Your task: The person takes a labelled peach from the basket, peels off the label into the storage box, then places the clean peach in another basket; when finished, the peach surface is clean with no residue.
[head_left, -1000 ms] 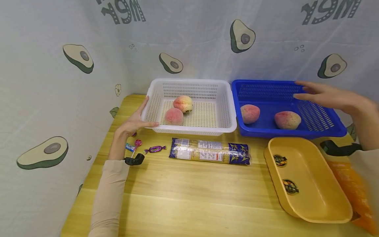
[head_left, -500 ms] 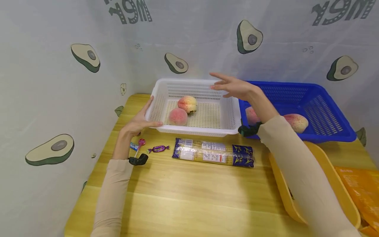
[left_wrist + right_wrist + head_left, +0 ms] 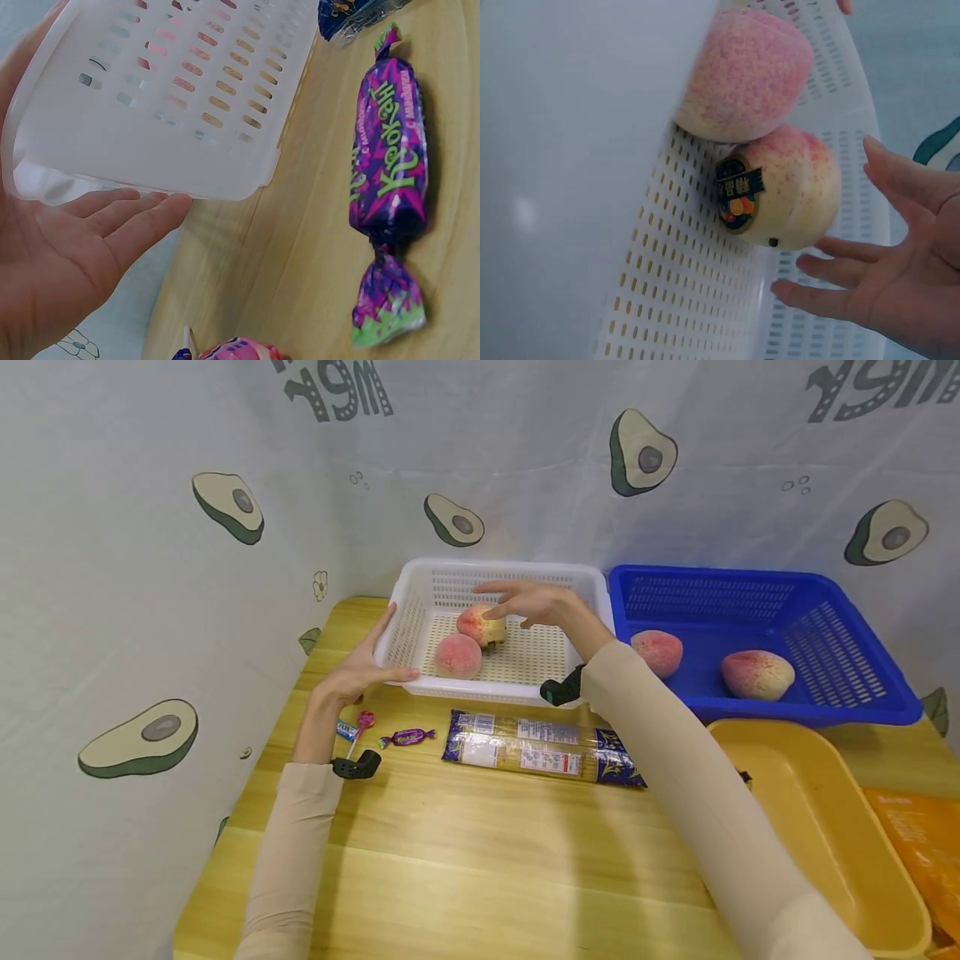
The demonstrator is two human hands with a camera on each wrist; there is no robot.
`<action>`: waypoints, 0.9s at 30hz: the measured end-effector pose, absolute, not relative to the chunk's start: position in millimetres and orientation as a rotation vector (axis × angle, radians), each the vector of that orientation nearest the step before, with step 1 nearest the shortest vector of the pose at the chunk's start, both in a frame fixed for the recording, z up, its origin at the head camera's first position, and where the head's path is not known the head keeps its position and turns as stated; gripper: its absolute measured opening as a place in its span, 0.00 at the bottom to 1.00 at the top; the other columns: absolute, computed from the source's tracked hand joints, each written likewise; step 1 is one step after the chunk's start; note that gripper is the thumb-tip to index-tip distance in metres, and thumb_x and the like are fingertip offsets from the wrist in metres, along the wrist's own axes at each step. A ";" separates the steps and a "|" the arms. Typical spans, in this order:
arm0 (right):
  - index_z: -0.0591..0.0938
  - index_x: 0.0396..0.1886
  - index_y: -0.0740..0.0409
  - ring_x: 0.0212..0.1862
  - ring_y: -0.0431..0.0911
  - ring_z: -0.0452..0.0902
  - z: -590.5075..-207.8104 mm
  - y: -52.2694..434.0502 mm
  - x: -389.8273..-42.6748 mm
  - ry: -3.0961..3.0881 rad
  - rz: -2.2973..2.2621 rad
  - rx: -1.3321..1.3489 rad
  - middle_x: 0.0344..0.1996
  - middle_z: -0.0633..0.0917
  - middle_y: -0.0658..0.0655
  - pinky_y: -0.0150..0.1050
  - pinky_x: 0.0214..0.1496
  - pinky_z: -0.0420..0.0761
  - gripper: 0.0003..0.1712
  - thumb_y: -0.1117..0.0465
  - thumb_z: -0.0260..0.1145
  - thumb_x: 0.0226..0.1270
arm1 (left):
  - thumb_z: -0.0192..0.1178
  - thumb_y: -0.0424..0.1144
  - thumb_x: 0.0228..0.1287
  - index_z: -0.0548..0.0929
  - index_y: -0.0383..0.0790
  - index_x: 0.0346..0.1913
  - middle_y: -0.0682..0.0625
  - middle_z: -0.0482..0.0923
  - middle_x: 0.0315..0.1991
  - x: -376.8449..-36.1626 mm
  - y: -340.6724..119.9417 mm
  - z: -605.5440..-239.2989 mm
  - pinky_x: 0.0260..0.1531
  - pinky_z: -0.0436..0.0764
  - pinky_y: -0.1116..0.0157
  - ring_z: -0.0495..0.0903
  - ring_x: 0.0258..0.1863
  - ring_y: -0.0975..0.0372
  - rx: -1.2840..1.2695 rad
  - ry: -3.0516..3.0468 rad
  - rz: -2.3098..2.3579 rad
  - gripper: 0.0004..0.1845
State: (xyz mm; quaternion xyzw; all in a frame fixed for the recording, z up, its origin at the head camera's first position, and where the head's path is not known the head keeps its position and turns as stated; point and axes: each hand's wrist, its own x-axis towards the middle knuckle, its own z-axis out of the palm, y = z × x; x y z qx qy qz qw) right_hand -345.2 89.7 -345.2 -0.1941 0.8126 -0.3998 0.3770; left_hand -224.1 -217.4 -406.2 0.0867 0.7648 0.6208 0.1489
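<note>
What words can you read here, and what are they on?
"Крокант": purple candy wrapper; its smaller writing is too blurred for certainty.
Sticker on the yellowish peach: characters too blurred.
Pasta packet, blue wrapper, orange bag: too small.
Gray curtain letters: partly cut off, word unclear.

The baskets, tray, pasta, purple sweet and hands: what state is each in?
White basket: upright, holding two peaches
Blue basket: upright, holding two peaches
Yellow tray: upright, partly hidden
Pasta packet: lying flat
Purple sweet: wrapped
Left hand: touching white basket
Right hand: fingers spread, holding nothing

Peaches (image 3: 458,657) in basket (image 3: 480,689), packet (image 3: 536,746) before — seemingly apart
</note>
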 end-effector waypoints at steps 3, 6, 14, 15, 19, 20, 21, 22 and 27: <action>0.54 0.85 0.43 0.86 0.60 0.39 -342.4 83.5 -350.6 2.081 -0.964 -0.509 0.86 0.47 0.58 0.72 0.82 0.50 0.38 0.57 0.57 0.82 | 0.72 0.32 0.59 0.36 0.66 0.84 0.42 0.44 0.85 -225.2 -217.0 -406.6 0.78 0.61 0.40 0.59 0.78 0.42 0.244 2.195 1.788 0.65; 0.55 0.85 0.44 0.86 0.59 0.38 -338.9 80.9 -355.4 2.099 -0.904 -0.505 0.86 0.46 0.59 0.71 0.82 0.49 0.38 0.58 0.56 0.81 | 0.73 0.32 0.58 0.36 0.67 0.84 0.42 0.45 0.84 -226.3 -216.3 -407.1 0.78 0.62 0.40 0.59 0.78 0.42 0.244 2.191 1.790 0.65; 0.60 0.83 0.46 0.86 0.57 0.37 -347.6 81.3 -368.7 2.076 -0.842 -0.496 0.85 0.46 0.62 0.70 0.82 0.52 0.36 0.61 0.58 0.80 | 0.72 0.32 0.58 0.37 0.67 0.84 0.41 0.46 0.84 -228.7 -215.8 -411.0 0.77 0.64 0.40 0.60 0.77 0.42 0.226 2.196 1.797 0.64; 0.61 0.83 0.46 0.86 0.57 0.38 -348.8 80.6 -370.1 2.084 -0.829 -0.500 0.85 0.47 0.62 0.70 0.82 0.54 0.35 0.61 0.58 0.80 | 0.72 0.32 0.58 0.37 0.67 0.84 0.41 0.46 0.84 -229.0 -216.2 -412.1 0.77 0.64 0.40 0.60 0.77 0.42 0.229 2.198 1.796 0.64; 0.66 0.81 0.46 0.86 0.58 0.40 -352.3 77.4 -373.4 2.100 -0.796 -0.527 0.85 0.49 0.61 0.69 0.81 0.57 0.34 0.61 0.60 0.78 | 0.72 0.32 0.58 0.37 0.68 0.84 0.41 0.47 0.83 -228.6 -216.9 -413.5 0.77 0.63 0.39 0.61 0.76 0.41 0.231 2.203 1.797 0.64; 0.66 0.80 0.46 0.86 0.58 0.40 -353.0 76.7 -373.9 2.097 -0.798 -0.536 0.85 0.49 0.61 0.69 0.81 0.57 0.34 0.62 0.60 0.78 | 0.72 0.32 0.58 0.37 0.68 0.84 0.41 0.47 0.83 -228.4 -217.0 -413.4 0.77 0.63 0.39 0.61 0.77 0.41 0.230 2.204 1.798 0.64; 0.67 0.80 0.46 0.86 0.59 0.39 -353.7 76.3 -374.3 2.089 -0.807 -0.542 0.85 0.48 0.61 0.69 0.81 0.57 0.34 0.62 0.60 0.78 | 0.72 0.32 0.58 0.37 0.68 0.84 0.41 0.47 0.84 -228.4 -217.1 -413.3 0.77 0.63 0.39 0.60 0.77 0.42 0.231 2.209 1.793 0.64; 0.67 0.80 0.46 0.85 0.59 0.39 -353.8 75.6 -374.1 2.076 -0.826 -0.542 0.85 0.48 0.62 0.69 0.81 0.56 0.33 0.63 0.60 0.77 | 0.72 0.32 0.58 0.38 0.69 0.84 0.41 0.47 0.84 -228.2 -217.2 -412.9 0.77 0.64 0.39 0.60 0.77 0.42 0.229 2.212 1.792 0.64; 0.71 0.77 0.50 0.85 0.60 0.42 -353.3 73.6 -371.2 2.043 -0.893 -0.563 0.84 0.50 0.63 0.65 0.81 0.61 0.31 0.66 0.59 0.77 | 0.72 0.33 0.57 0.38 0.69 0.84 0.42 0.47 0.84 -227.6 -218.8 -411.2 0.76 0.64 0.39 0.60 0.77 0.42 0.224 2.233 1.779 0.64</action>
